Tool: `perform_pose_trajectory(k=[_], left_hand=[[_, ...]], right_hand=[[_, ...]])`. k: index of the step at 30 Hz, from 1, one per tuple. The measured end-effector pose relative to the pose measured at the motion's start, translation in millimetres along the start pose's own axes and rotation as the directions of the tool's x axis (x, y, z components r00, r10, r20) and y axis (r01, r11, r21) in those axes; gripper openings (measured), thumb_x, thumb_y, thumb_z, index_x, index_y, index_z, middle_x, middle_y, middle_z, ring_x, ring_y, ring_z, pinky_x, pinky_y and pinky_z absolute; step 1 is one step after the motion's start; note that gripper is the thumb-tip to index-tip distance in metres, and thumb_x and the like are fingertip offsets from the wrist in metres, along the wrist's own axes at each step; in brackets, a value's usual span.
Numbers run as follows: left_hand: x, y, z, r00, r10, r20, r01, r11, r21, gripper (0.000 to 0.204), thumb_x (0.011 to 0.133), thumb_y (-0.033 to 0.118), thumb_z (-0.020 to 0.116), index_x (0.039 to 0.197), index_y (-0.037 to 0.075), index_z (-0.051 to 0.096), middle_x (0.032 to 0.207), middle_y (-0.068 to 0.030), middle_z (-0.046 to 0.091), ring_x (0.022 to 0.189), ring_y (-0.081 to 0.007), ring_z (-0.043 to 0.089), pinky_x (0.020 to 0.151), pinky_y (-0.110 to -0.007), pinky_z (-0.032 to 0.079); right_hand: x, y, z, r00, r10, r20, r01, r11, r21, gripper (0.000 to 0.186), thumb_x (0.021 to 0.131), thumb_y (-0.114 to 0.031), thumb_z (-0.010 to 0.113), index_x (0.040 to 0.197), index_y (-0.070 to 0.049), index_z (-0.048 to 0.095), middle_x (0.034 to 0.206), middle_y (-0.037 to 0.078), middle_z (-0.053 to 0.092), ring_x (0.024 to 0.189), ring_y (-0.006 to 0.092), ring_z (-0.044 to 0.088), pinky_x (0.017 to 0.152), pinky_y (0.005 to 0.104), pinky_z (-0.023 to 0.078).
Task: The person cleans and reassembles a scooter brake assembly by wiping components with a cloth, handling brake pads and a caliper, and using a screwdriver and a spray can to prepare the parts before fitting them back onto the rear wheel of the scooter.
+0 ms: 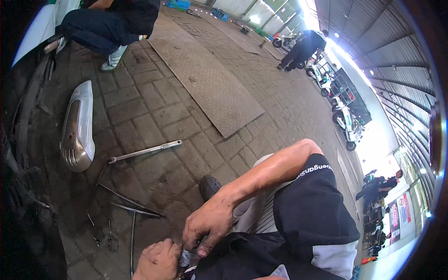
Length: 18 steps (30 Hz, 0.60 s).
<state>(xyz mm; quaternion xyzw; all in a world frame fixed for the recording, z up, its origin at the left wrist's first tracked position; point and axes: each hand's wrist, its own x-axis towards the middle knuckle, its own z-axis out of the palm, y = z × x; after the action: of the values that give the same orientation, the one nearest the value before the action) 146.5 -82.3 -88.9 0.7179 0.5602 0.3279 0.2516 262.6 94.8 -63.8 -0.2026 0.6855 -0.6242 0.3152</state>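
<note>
Close together at the lower edge, both my hands are curled near my lap. My right hand (205,228) comes in from the right, its thumb and fingers bent down around a small silvery-grey piece (185,258) whose kind I cannot make out. Right against that piece, my left hand (158,259) is closed, its fingertips hidden from view. On the paving left of my hands lie a long steel wrench handle (147,151) and a thin T-handle wrench (133,224). Some small dark parts (96,241) are near a thin rod-like tool (110,228).
A silver and bronze vehicle cover (79,126) lies at the left, beside a dark, shadowed vehicle part. Beyond it a person (109,28) crouches. A steel plate (210,84) covers some paving. Farther right, another person (305,49) bends near parked scooters (347,121).
</note>
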Motion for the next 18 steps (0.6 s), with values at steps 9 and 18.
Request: perform_pose_trajectory(k=[9,18], left_hand=[[-17,5,-5,0.995,0.054,0.079,-0.055,0.998,0.009,0.022,0.075,0.007,0.047,0.094,-0.004,0.052,0.084,-0.0211,0.057,0.080,-0.0350,0.057,0.074,-0.041,0.045],[1,-21,13,0.975,-0.180,-0.128,0.173,0.983,-0.061,0.045,0.056,0.019,0.070,0.091,-0.002,0.051,0.083,-0.0181,0.056,0.076,-0.0369,0.056,0.067,-0.041,0.045]], right_hand=[[8,-10,9,0.998,-0.057,0.029,0.059,0.993,-0.099,0.031,0.083,-0.025,0.053,0.074,0.004,0.048,0.074,0.020,0.049,0.077,0.0368,0.049,0.069,0.0441,0.037],[0,-19,-12,0.958,0.132,-0.253,-0.135,0.991,0.009,0.028,0.085,-0.022,0.052,0.096,0.004,0.049,0.095,0.020,0.054,0.092,0.0292,0.051,0.079,0.0380,0.039]])
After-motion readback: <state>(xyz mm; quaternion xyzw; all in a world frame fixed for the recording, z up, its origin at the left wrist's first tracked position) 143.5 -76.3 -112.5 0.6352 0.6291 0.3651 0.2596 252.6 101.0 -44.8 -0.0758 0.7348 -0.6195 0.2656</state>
